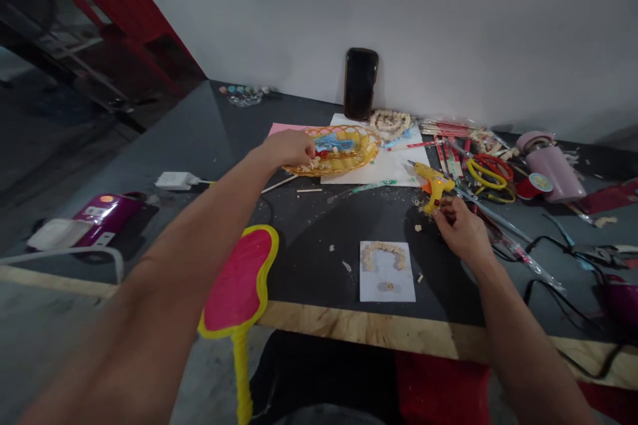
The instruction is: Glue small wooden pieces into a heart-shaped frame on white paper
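Note:
My left hand [293, 147] reaches over the left end of a yellow woven basket [367, 154]. Its fingers are closed, and whatever they hold is too small to make out. Inside the basket lie blue strips, something red and pale bits. My right hand [461, 226] has its fingers closed on the handle of a yellow glue gun [436, 180], whose nozzle points up and left. A small white card [387, 285] lies near the table's front edge, with an arch of pale pieces on it and a small cluster below.
A phone [360, 83] leans on the wall. At the right are yellow scissors [486, 174], a pink bottle [555, 169], packets and black cables. A pink paddle shape [239, 279] with yellow edging overhangs the front edge. Purple device [104, 216] at left.

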`<state>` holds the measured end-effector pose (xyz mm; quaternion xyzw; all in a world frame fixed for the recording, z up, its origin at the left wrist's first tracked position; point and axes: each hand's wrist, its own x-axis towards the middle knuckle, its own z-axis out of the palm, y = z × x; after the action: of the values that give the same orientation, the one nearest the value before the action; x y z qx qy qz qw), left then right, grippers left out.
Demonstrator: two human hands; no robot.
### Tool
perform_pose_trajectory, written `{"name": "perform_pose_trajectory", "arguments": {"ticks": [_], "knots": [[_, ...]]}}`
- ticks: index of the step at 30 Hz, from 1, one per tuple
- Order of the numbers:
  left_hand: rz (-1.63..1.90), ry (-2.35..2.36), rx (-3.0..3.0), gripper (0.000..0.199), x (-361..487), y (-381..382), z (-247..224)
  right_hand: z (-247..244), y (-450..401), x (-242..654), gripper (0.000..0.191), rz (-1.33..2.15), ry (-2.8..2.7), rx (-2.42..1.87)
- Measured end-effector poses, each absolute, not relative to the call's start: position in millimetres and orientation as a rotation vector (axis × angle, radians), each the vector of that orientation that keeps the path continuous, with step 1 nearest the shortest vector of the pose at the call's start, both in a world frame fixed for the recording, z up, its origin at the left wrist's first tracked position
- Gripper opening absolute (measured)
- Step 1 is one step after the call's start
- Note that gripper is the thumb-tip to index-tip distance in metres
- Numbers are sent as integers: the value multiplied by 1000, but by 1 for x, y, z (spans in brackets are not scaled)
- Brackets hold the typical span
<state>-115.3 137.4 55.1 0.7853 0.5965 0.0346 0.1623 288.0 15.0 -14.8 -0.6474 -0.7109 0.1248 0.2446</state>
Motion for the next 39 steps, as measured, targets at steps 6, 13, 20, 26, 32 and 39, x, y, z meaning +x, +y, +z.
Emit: {"name": "perform_pose_trajectory", "arguments": {"ticks": [6, 13, 20, 26, 32, 39], "knots": [[-4, 1747, 2150, 31, -115, 133, 74, -15, 15, 289, 27, 289, -1961, -1734], [317, 1582, 1864, 38, -119, 121, 77, -16, 16, 290, 20, 224, -1962, -1697], [427, 1548, 1866, 35, -110, 96, 81, -10, 18, 285, 29, 275, -1867, -1813], [483, 1506, 1995, 32, -77, 44, 89, -9, 23, 279, 31, 223, -1909, -1878], [528, 1441, 2038, 30, -54, -13, 77, -11, 24, 276, 38, 167, -1900, -1902], [242, 1191, 2424, 32, -32, -67, 37, -11, 27, 275, 36, 163, -1892, -1924]]}}
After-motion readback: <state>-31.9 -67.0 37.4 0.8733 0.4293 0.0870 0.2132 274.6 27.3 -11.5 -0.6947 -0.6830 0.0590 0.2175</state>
